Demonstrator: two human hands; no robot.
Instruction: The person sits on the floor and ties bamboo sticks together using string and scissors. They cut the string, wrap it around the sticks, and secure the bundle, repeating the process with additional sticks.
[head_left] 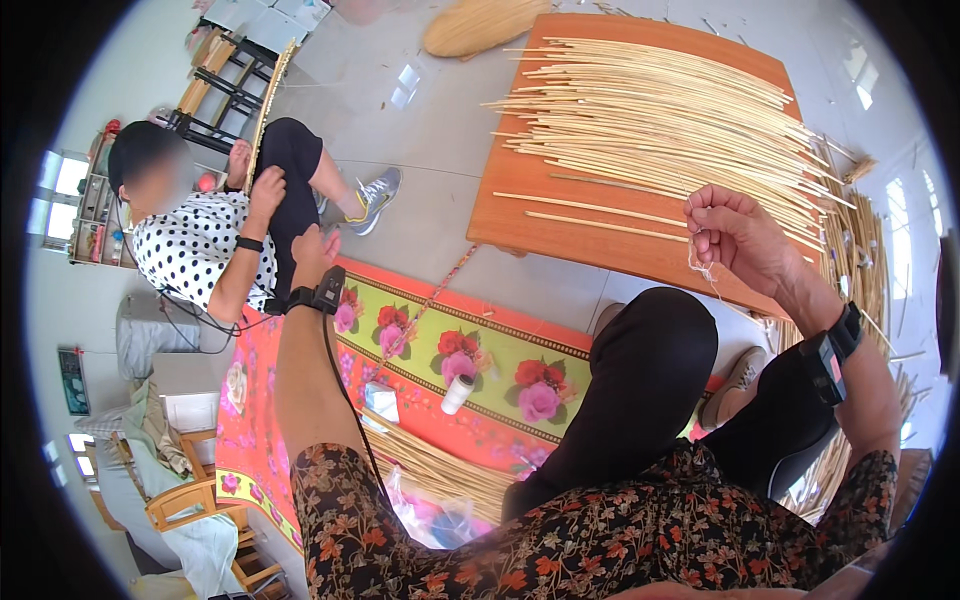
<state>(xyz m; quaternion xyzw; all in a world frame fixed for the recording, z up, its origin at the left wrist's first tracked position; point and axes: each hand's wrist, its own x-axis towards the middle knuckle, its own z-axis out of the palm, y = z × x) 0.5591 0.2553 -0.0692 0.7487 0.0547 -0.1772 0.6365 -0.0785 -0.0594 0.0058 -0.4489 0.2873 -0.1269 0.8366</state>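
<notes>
My right hand (738, 238) is raised over the near right corner of the wooden table, thumb and fingers pinched on white thread (703, 266). A loose tangle of the thread dangles below the fingertips. My left hand (314, 258) is stretched far out to the left, next to the co-worker's arm. Its fingers are bent together, and what they hold, if anything, is hidden. A white spool of thread (458, 394) lies on the flowered cloth between my arms. Many thin pale sticks (660, 115) are spread across the wooden table (585, 236), a few apart at its near side.
A co-worker (205, 240) in a dotted top sits at left, holding a long narrow strip (268, 115). The flowered cloth (400, 300) also bears a stick bundle (440, 460) and a plastic bag (440, 520). More stalks (862, 260) lie right of the table. A wooden chair (195, 490) stands lower left.
</notes>
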